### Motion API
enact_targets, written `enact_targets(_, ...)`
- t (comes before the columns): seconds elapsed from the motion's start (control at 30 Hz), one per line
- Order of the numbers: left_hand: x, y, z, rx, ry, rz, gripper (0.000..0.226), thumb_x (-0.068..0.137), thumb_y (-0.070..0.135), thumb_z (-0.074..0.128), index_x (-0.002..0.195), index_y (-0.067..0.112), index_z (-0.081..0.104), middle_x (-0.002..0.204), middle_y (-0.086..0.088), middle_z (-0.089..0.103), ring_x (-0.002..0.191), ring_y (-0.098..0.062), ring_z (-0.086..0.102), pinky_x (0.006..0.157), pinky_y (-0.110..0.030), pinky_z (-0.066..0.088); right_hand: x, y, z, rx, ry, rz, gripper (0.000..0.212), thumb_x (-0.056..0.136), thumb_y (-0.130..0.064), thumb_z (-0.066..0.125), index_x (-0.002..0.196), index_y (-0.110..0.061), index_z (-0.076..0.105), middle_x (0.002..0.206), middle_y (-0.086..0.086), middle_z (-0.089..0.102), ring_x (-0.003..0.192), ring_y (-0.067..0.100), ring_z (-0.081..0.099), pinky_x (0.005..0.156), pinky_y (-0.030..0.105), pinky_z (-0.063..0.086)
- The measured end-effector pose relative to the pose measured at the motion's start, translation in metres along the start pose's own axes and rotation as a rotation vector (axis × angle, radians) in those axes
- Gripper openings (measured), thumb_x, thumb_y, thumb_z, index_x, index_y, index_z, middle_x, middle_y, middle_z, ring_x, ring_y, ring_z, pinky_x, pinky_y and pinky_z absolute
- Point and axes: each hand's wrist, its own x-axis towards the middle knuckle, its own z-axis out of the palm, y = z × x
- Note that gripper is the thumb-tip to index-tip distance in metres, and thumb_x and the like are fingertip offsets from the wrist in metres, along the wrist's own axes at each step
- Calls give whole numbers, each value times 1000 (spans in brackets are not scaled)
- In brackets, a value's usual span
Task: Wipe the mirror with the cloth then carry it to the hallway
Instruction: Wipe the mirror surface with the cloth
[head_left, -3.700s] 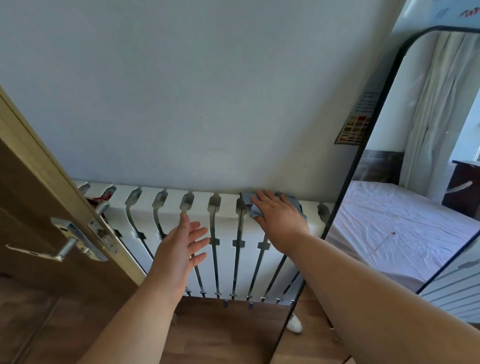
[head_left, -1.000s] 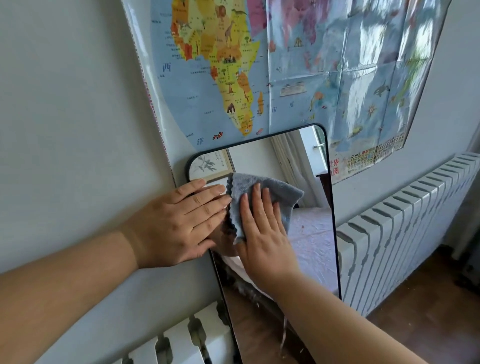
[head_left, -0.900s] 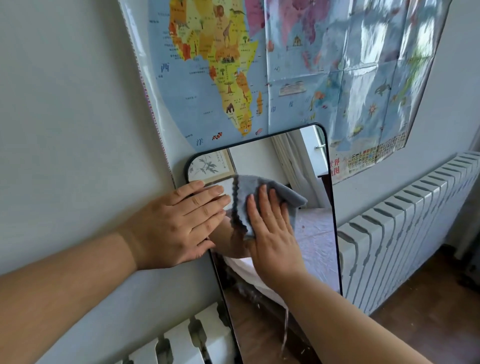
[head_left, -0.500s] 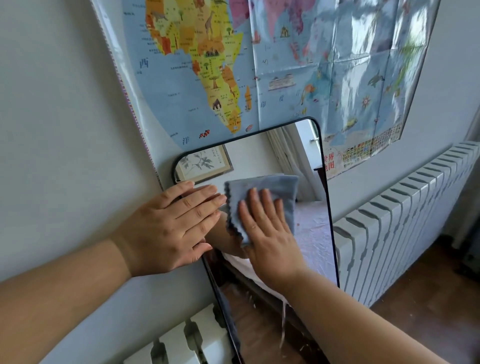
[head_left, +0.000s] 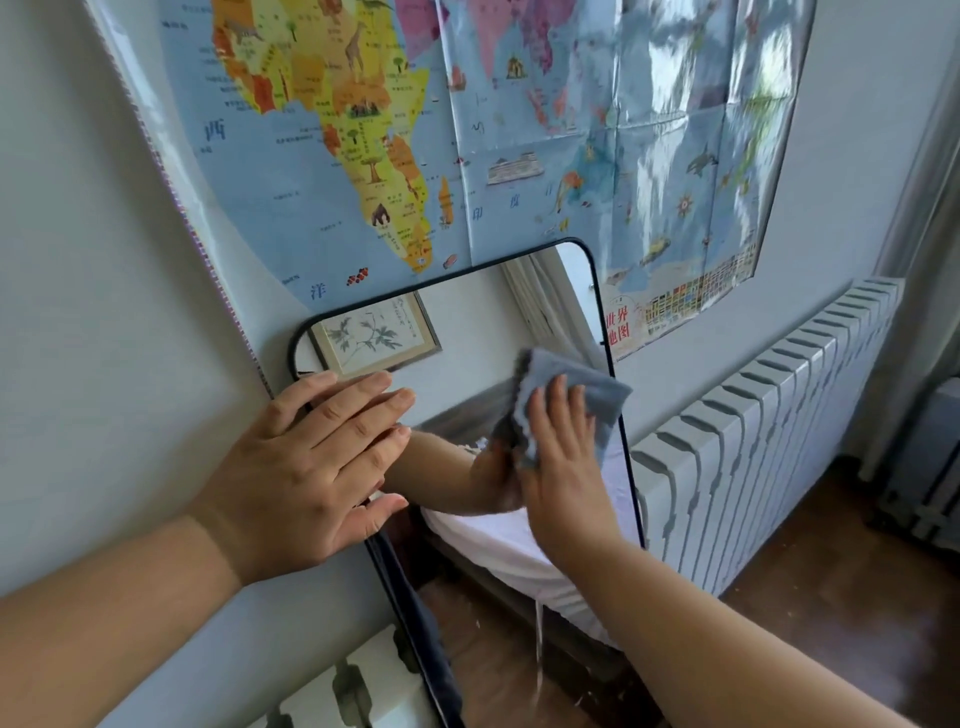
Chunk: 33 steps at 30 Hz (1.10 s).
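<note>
From your head camera, the black-framed mirror (head_left: 467, 332) leans against the wall, its top overlapping the world map (head_left: 519, 130). Your right hand (head_left: 563, 467) presses the grey cloth (head_left: 587, 395) flat on the glass near the mirror's right edge, fingers straight. Your left hand (head_left: 306, 467) lies flat across the mirror's left edge, fingers extended. The map's corner reads 世界地图.

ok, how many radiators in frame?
2. One radiator runs along the wall right of the mirror; another radiator shows at the bottom edge, left of the mirror. They may join behind it.
</note>
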Motion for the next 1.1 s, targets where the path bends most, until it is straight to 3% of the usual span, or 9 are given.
enact_targets(0.07, -1, 2, 3, -5, 2, -17, 55, 107, 55, 66, 136, 10, 81, 167, -14, 60, 158, -36, 54, 122, -63, 44, -23, 0, 8, -121, -99, -229, 76, 110, -38, 32, 172, -31, -11, 180, -2, -24, 167, 27, -18, 134, 54, -10)
enact_targets(0.17, -3, 3, 6, -7, 3, -18, 55, 106, 55, 67, 136, 11, 81, 169, -12, 59, 159, -36, 53, 123, -63, 43, -41, 2, 13, -165, -148, -411, 71, 110, -38, 41, 174, -23, 14, 184, 4, -2, 169, 32, -3, 135, 56, 1)
enact_targets(0.33, -6, 2, 10, -9, 17, -5, 56, 106, 54, 67, 141, 11, 78, 172, -13, 55, 161, -36, 50, 123, -65, 43, -12, 14, -5, 3, -75, 7, 70, 116, -24, 38, 172, -33, -2, 179, -8, -22, 165, 14, -24, 136, 49, -6)
enact_targets(0.47, -6, 3, 10, -16, 29, -12, 56, 106, 54, 68, 141, 11, 78, 172, -13, 55, 161, -36, 51, 123, -66, 43, -2, 39, -14, 179, 6, 347, 66, 117, -19, 35, 172, -32, 2, 178, -12, -17, 164, 11, -23, 136, 48, 0)
enact_targets(0.63, -8, 6, 12, -27, 41, -36, 56, 106, 54, 68, 138, 9, 79, 171, -13, 57, 160, -36, 52, 123, -68, 42, -31, 36, 8, 182, -53, 290, 70, 115, -16, 37, 172, -31, 0, 176, -14, -25, 163, 9, -25, 136, 45, -4)
enact_targets(0.8, -10, 6, 14, -34, 44, -35, 56, 107, 53, 67, 140, 9, 77, 172, -12, 55, 162, -36, 50, 125, -68, 40, -68, 8, 19, -3, -207, -81, 74, 111, -38, 32, 170, -40, -13, 178, -14, -30, 165, 19, -24, 132, 45, -10)
enact_targets(0.93, -12, 6, 16, -42, 43, -34, 54, 107, 50, 67, 142, 10, 76, 174, -12, 53, 164, -35, 47, 127, -68, 38, -75, -3, 19, -80, -233, -318, 70, 114, -39, 39, 174, -30, 3, 183, -4, -12, 168, 25, -13, 135, 47, -8)
enact_targets(1.0, -13, 6, 17, -38, 52, -35, 52, 108, 46, 65, 143, 10, 75, 174, -11, 53, 164, -35, 47, 128, -67, 37, -70, 4, 14, -73, -237, -295, 72, 112, -35, 41, 173, -30, 3, 182, -5, -10, 168, 20, -15, 135, 45, -8)
enact_targets(1.1, -12, 8, 17, -34, 61, -42, 48, 107, 39, 64, 143, 10, 75, 173, -12, 54, 164, -35, 47, 129, -67, 36, -58, 24, 11, 12, -228, -1, 72, 111, -36, 31, 169, -43, -13, 177, -16, -28, 163, 9, -27, 134, 45, -8)
